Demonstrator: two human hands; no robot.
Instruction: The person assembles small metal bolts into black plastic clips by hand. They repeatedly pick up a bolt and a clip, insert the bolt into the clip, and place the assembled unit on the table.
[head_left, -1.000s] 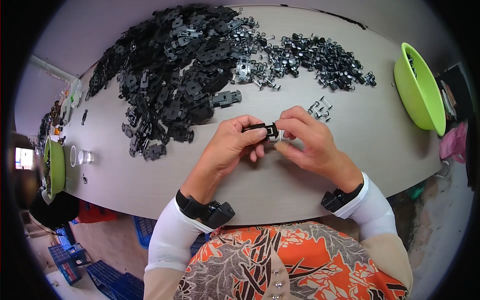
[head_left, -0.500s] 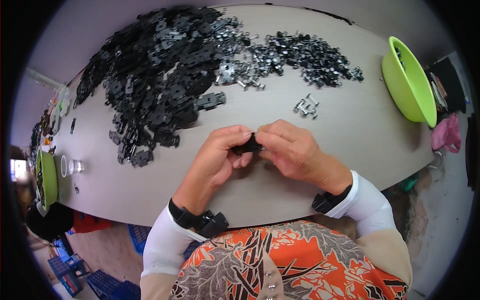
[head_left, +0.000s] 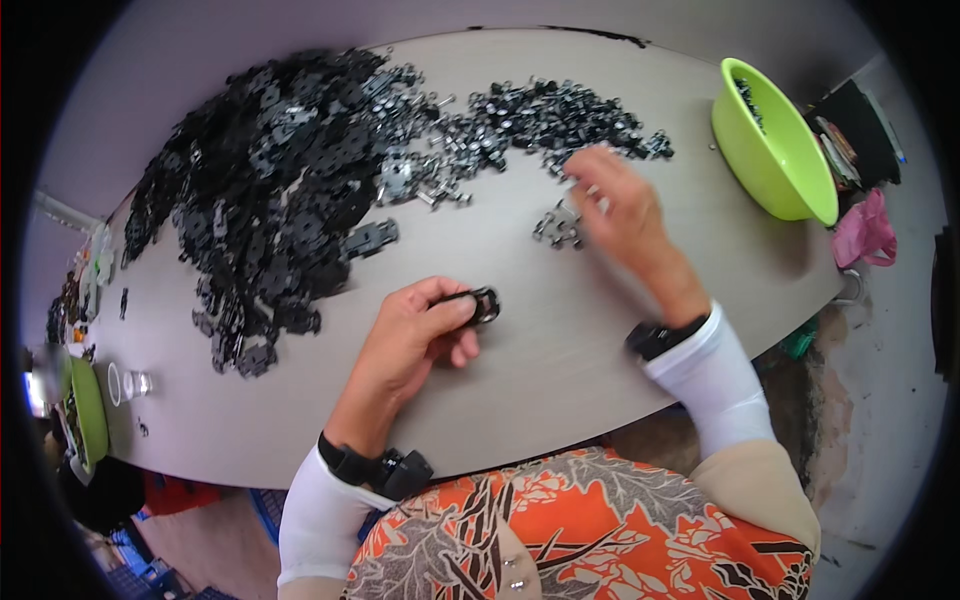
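My left hand is closed around a small black toy car part, whose far end sticks out past the thumb and fingertips. Over the table to the right, my right hand is stretched forward, its fingers bent and apart, slightly blurred, with nothing visible in them. Under and beside its fingers lies a small cluster of wheel axles. Just beyond the fingertips is the larger heap of small black wheels on silvery axles.
A big pile of flat black toy car bases covers the far left. One base lies at its right edge. A green basin stands at the right, another green basin at the left beside a clear cup. A pink bag hangs off the right edge.
My right hand has let go of the black part and moved forward and right to the axles. The left hand keeps the part, now more visible. The whole view has shifted.
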